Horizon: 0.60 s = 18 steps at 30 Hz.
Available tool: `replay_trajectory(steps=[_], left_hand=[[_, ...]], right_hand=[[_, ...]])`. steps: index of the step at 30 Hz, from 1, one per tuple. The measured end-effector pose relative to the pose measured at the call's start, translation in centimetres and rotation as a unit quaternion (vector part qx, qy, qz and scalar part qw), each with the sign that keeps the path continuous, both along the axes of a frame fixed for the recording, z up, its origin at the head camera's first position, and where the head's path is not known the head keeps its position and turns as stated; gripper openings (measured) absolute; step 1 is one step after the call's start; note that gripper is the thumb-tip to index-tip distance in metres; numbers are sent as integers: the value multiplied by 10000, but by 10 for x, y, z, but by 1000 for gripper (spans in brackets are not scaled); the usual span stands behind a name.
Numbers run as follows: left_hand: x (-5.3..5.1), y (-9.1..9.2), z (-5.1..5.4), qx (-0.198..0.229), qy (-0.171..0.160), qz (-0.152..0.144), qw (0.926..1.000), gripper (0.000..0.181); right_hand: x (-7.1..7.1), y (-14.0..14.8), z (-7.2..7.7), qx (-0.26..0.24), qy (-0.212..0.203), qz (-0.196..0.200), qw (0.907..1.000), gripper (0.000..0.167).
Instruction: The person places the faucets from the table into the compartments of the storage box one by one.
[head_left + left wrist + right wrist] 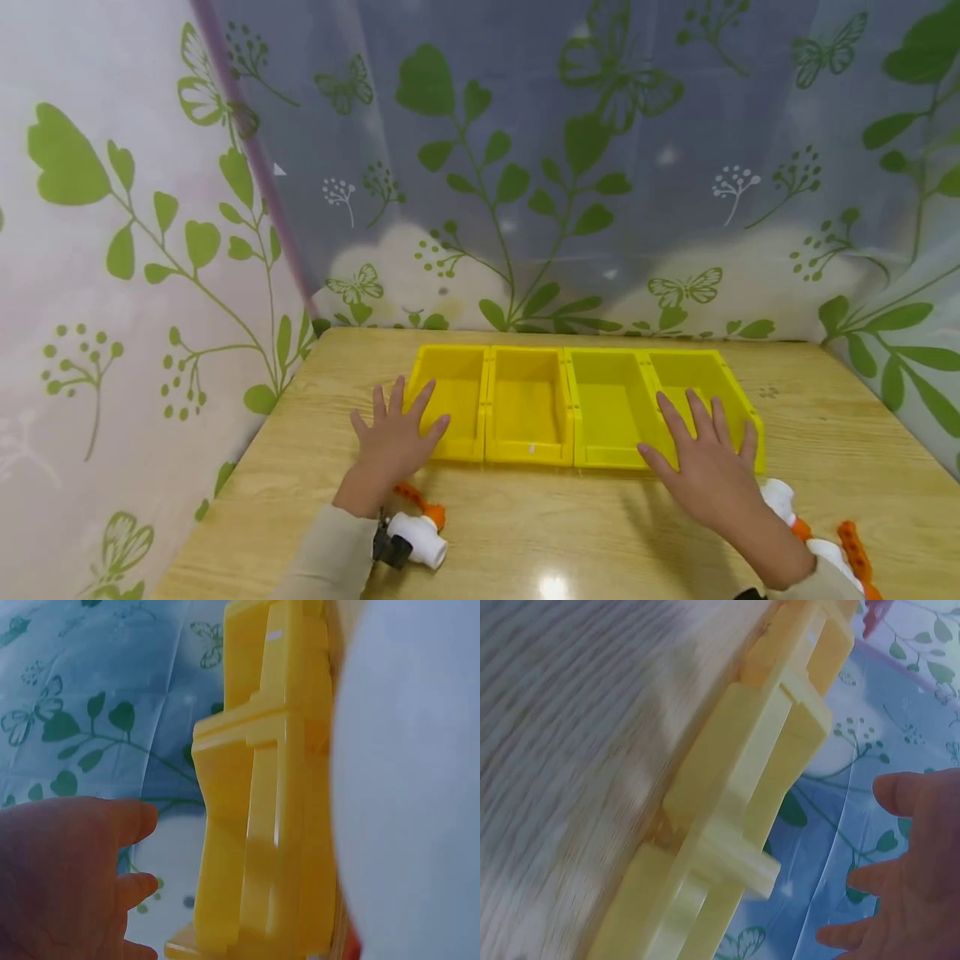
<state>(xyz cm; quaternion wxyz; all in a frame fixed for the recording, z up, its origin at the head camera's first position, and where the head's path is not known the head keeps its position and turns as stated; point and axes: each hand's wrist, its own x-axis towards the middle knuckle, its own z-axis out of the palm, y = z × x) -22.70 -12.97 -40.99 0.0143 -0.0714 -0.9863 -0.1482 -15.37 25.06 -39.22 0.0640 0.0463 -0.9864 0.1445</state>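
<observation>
Four yellow bins stand joined in a row on the table; the head view shows the left pair in a deeper yellow than the right pair. My left hand, fingers spread, is at the left bin's near left corner. Over the front of the rightmost bin, my right hand is spread palm down. Neither hand holds anything. In the left wrist view, the left hand appears beside the bins; the right wrist view has the right hand beside them. Contact with the bins cannot be told.
A white pipe fitting with an orange handle lies by the left wrist. More white fittings with orange parts lie right of the right forearm. A leaf-patterned curtain hangs behind the wooden table. A white rounded shape fills the left wrist view's right side.
</observation>
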Motion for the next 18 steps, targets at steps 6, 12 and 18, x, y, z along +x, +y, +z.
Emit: replay_trajectory(steps=[6, 12, 18], left_hand=[[-10, -16, -2, 160, -201, 154, 9996, 67], [-11, -27, -2, 388, -354, 379, 9979, 69], [-15, -31, -3, 586, -612, 381, 9957, 68]], right_hand=[[4, 13, 1, 3, 101, -127, 9999, 79], [5, 17, 1, 6, 96, -168, 9998, 78], [9, 27, -1, -8, 33, -310, 9995, 78]])
